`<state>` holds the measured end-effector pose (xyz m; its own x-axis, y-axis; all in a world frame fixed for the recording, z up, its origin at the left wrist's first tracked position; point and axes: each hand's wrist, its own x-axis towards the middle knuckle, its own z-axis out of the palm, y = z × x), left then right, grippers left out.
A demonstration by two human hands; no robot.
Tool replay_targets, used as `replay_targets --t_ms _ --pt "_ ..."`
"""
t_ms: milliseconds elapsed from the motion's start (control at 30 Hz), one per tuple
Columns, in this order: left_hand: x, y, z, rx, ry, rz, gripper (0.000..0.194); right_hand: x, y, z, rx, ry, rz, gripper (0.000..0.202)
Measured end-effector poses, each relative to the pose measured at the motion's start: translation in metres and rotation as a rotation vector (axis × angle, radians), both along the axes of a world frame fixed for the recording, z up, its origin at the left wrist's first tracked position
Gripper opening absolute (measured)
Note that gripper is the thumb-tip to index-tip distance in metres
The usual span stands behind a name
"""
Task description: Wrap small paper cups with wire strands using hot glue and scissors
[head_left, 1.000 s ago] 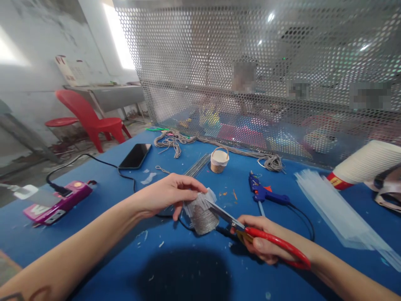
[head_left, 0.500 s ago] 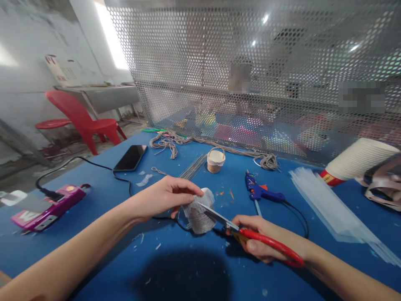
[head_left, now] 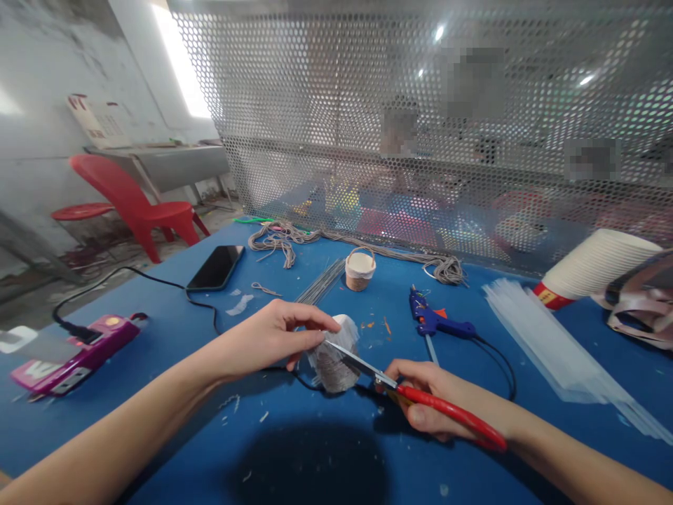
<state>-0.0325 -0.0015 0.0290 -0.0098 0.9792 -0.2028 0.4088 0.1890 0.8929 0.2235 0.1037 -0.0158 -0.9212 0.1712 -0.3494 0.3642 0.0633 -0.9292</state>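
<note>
We see our left hand [head_left: 270,337] reaching in palm down from the left, wrist nearly straight, its thumb and fingers pinching the gauzy mesh [head_left: 351,337] at the top of a grey cord-wrapped cup [head_left: 336,370], which sits on the blue table [head_left: 200,449] between our hands. Our right hand [head_left: 428,396] comes in from the right, fingers curled firmly around the red-handled scissors [head_left: 452,410], blades pointing left across the cup; how far they are parted we cannot tell. Around them we count one small basket [head_left: 359,273] with a handle, one blue glue gun [head_left: 446,325], one phone [head_left: 216,268], one purple power strip [head_left: 99,344], one fan of translucent strips [head_left: 557,344] and one tilted stack of pale cups [head_left: 599,266], too tightly nested to count. Compared with a second ago, our scissors' tip has moved left over the mesh, close to our left thumb, and the small cord loop [head_left: 267,289] behind that hand now shows whole.
</note>
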Motion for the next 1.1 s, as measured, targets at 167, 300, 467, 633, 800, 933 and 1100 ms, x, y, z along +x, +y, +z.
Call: replay_targets --t_ms 167,300,467,633,800,933,1100 --pt "0.001 0.000 0.000 0.008 0.021 -0.021 0.027 0.002 0.002 -0.007 -0.024 0.009 0.003 0.068" --pt "0.000 0.000 -0.001 0.013 0.035 -0.028 0.028 0.004 0.003 -0.013 -0.013 0.022 -0.006 0.069" --pt "0.001 0.000 -0.001 0.022 0.040 -0.027 0.028 0.004 0.003 -0.015 -0.014 0.024 -0.024 0.070" --pt "0.001 -0.001 0.001 0.015 0.057 -0.059 0.025 0.003 0.004 -0.011 -0.040 -0.026 -0.044 0.068" --pt "0.001 0.000 0.002 0.023 0.086 -0.117 0.026 0.004 0.008 -0.007 -0.069 -0.063 0.000 0.068" --pt "0.000 0.000 0.002 0.017 0.111 -0.156 0.027 0.003 0.010 -0.003 -0.070 -0.047 0.023 0.069" --pt "0.002 0.000 0.004 0.016 0.108 -0.174 0.027 0.002 0.011 0.000 -0.065 -0.071 0.038 0.073"
